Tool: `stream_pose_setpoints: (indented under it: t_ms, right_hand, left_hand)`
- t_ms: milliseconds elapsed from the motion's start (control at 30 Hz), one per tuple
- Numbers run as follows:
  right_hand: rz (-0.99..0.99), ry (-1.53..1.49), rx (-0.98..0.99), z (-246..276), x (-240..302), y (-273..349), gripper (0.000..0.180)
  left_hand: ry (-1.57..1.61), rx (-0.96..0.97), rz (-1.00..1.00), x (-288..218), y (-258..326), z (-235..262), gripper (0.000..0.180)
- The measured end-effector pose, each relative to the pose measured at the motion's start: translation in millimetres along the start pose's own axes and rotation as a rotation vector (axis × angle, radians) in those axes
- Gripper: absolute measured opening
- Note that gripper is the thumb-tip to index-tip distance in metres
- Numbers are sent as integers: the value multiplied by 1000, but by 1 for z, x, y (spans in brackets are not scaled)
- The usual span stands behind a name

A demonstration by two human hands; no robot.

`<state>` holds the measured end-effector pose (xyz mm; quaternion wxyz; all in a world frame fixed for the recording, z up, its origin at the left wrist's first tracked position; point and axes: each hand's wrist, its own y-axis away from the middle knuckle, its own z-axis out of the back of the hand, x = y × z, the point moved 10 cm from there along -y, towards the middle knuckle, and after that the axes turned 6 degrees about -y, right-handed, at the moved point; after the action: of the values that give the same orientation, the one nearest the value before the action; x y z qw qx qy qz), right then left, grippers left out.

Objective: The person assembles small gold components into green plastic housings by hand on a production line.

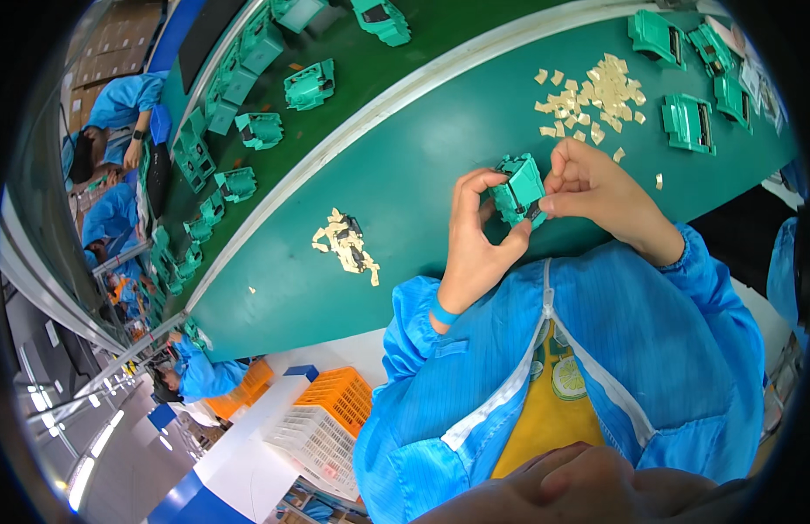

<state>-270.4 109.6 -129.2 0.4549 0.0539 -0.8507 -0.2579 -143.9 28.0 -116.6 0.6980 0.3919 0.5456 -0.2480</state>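
Note:
My left hand (473, 243) is wrapped round a green plastic housing (525, 185) with black parts on it, holding it above the green bench. At the right side of this housing, my right hand (601, 194) has its thumb and fingers closed in a pinch; whatever lies between them is too small to make out. The right thumb tip sits close by a black part on the housing's lower edge. Beyond my right hand lies a loose pile of small cream-coloured pieces (607, 91). Left of my hands is a smaller heap of cream and black scraps (347, 244).
Several similar green housings (688, 123) stand at the bench's right end. Past a pale rail (335, 131), a dark green belt carries more housings (310, 85). Orange and white crates (337, 395) stand below on the left. People in blue (117, 210) work along the line.

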Motion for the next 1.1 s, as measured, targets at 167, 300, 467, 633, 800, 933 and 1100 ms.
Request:
stream_pose_setpoints:
  t_ms: [167, 300, 467, 633, 800, 933, 1100]
  right_hand:
    - [60, 56, 32, -13, 11, -6, 26]
    - [144, 149, -34, -14, 10, -8, 30]
    - [263, 194, -35, -9, 50, -45, 42]
    - [299, 411, -180, 41, 125, -153, 51]
    - [200, 553, -324, 119, 137, -231, 49]
    - [740, 1291, -532, 84, 171, -187, 52]
    - [700, 848, -302, 5, 122, -81, 39]
  left_hand:
    - [-142, 16, -94, -12, -3, 8, 57]
    - [-604, -250, -403, -56, -1, 17, 55]
    - [-568, -423, -602, -86, 16, 27, 55]
    - [-667, -467, -560, -79, 39, 51, 34]
    - [-738, -678, -301, -38, 72, 115, 26]
    - [-782, -782, 152, 13, 131, 193, 20]
    - [-877, -781, 292, 29, 160, 201, 19]
